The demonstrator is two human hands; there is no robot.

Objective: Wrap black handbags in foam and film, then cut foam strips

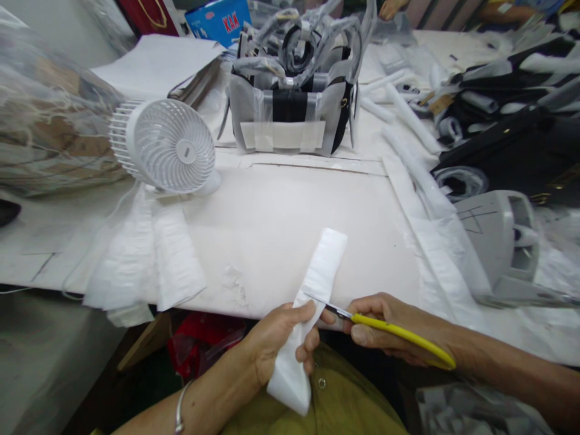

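A folded white strip of thin foam or plastic sheeting [322,261] runs from the tabletop down over the table's front edge. My left hand [290,338] pinches it between thumb and fingers, and its lower end hangs in front of my body. In my right hand [385,326] is a pair of scissors [399,333] with yellow handles. Their blades reach across the strip from its right side, just above my left thumb. Whether the blades have cut through the strip I cannot tell. Part of the scissors' handle is hidden by my right fingers.
A white fan [174,145] stands left, with white strips [176,260] below it. Wrapped handbags [292,109] are at the back. On the right are a grey tape dispenser [502,241] and black bag pieces [512,139]. Another person's hand [390,8] shows at the far edge.
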